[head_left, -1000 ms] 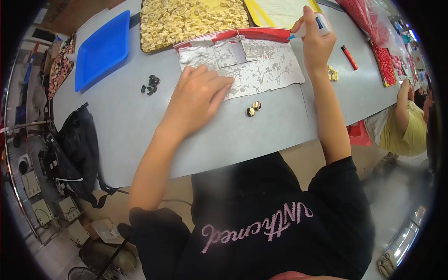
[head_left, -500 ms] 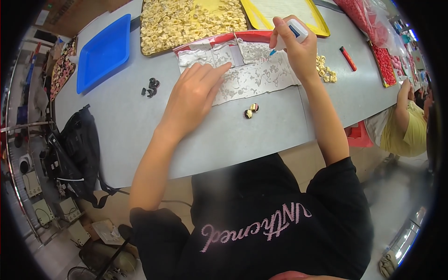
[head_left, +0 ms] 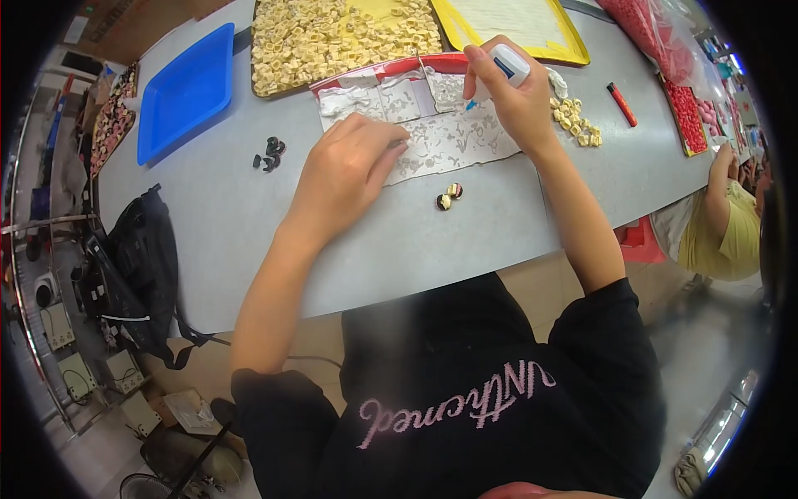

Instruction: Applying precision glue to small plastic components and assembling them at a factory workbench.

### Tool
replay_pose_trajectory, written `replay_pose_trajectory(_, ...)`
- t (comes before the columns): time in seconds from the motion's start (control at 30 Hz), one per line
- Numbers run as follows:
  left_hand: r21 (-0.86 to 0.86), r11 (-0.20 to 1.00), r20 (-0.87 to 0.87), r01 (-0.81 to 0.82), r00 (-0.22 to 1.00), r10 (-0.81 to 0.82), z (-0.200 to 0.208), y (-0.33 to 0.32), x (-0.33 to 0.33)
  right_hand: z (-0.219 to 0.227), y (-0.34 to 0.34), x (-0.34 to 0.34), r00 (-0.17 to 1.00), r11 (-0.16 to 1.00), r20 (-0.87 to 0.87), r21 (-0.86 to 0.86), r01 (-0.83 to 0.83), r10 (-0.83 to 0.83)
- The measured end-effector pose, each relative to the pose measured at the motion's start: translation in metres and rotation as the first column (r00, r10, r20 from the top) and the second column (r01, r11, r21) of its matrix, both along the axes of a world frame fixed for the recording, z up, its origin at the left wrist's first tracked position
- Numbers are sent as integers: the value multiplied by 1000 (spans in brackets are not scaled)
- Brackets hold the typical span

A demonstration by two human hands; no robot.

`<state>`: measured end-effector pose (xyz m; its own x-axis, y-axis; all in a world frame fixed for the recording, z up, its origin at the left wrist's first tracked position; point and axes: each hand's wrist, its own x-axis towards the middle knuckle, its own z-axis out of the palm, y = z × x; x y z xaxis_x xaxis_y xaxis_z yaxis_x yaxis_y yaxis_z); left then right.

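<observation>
My right hand (head_left: pixel 525 104) grips a small white squeeze bottle (head_left: pixel 511 66), its thin blue tip tilted down toward a stained white sheet (head_left: pixel 461 143) on the grey table. Over the sheet's left part, my left hand (head_left: pixel 342 166) has its thumb and fingertips pressed together; a tiny dark thing seems to show there, too small to name. Just nearer than the sheet sit two small black-and-cream pieces (head_left: pixel 450 196). Loose cream pieces (head_left: pixel 576 123) lie beside my right wrist, and several black pieces (head_left: pixel 269 155) lie left of my left hand.
A yellow tray (head_left: pixel 378 12) full of cream pieces stands behind the sheet, with another yellow tray (head_left: pixel 572 50) beside it. At left are a blue tray (head_left: pixel 184 96) and a black backpack (head_left: pixel 137 258). A red marker (head_left: pixel 621 105) lies right; another person (head_left: pixel 730 229) sits beyond.
My left index finger, stretched out before, has drawn in to meet the thumb. My right hand and the bottle have shifted slightly left, baring more cream pieces.
</observation>
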<state>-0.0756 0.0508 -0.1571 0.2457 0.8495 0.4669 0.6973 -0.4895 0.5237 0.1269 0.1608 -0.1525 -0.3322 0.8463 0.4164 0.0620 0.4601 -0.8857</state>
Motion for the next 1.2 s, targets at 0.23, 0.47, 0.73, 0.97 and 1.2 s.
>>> replay_pose_trajectory(0.23,-75,996,-12,39,999,-40,3,-2,2,1,-5,-6,998,996,-28,67,56,-55)
replay_pose_trajectory(0.47,-74,997,-66,8,998,-13,7,-3,2,-6,-2,-19,999,997,-7,52,54,-54)
replay_pose_trajectory(0.73,-53,999,-47,-11,999,8,4,-2,6,-3,-8,-22,993,996,-109,75,47,-39)
replay_pose_trajectory(0.97,-52,999,-59,-8,998,5,4,-3,5,-3,-7,-22,994,993,-106,110,45,-34)
replay_pose_trajectory(1.2,-59,998,-57,-10,998,6,4,-3,5,-7,-6,-21,997,995,-70,91,50,-44)
